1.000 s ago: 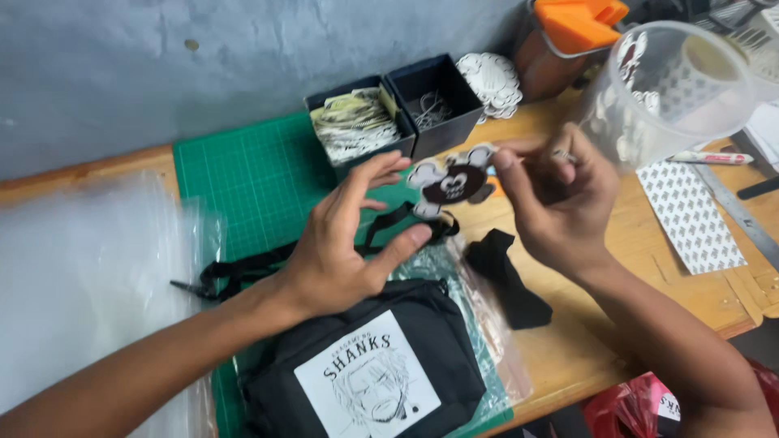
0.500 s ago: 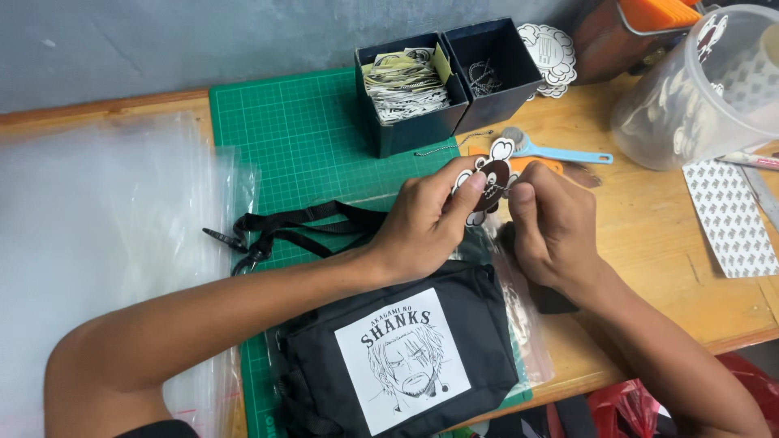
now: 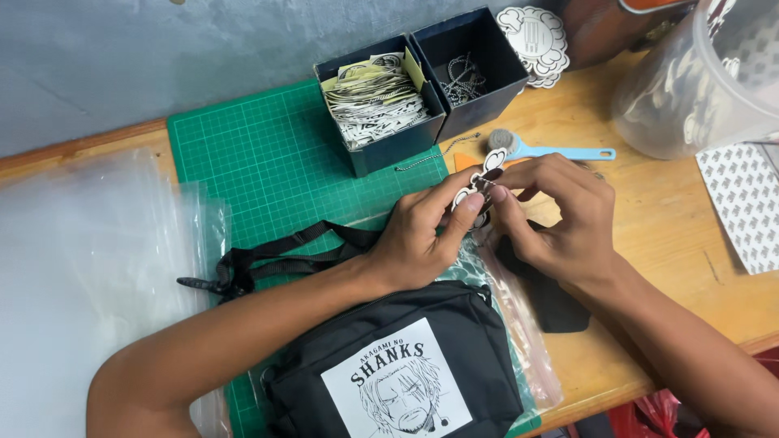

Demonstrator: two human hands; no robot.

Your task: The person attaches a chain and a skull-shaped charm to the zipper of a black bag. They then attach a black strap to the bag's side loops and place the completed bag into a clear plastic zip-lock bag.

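Both hands met just above the bag, over the mat's right edge. Left hand [image 3: 422, 239] pinched a small black-and-white charm [image 3: 475, 188] between thumb and fingertips; right hand [image 3: 560, 219] pinched at the charm's top, fingertips closed on what looked like a small metal ring or chain end, too small to tell which. So the charm sat in the air between the 2 hands, not on the worktop.

Handling, as a judgement: the charm looked light, flat and stiff, probably smooth-faced, so easy to slip. Best held by its edges, as the left hand did, leaving the top hole free for the right. Ring or chain would be fiddly, fingertip work only.

Outward: a black bag [image 3: 398, 373] with a white printed patch lay under the forearms, partly on a clear sleeve [image 3: 527, 357]; its strap [image 3: 276, 255] trailed left across the green mat [image 3: 268, 154]. Behind, 2 dark boxes: 1 [image 3: 377, 109] full of printed cutouts, 1 [image 3: 475, 69] with ball chains. A loose chain [image 3: 434, 154] lay beside them, and a blue-handled tool [image 3: 544, 150] just past the hands. Clear bags [image 3: 89, 268] lay left, a plastic tub [image 3: 698, 89] right, on the wooden worktop [image 3: 665, 227].
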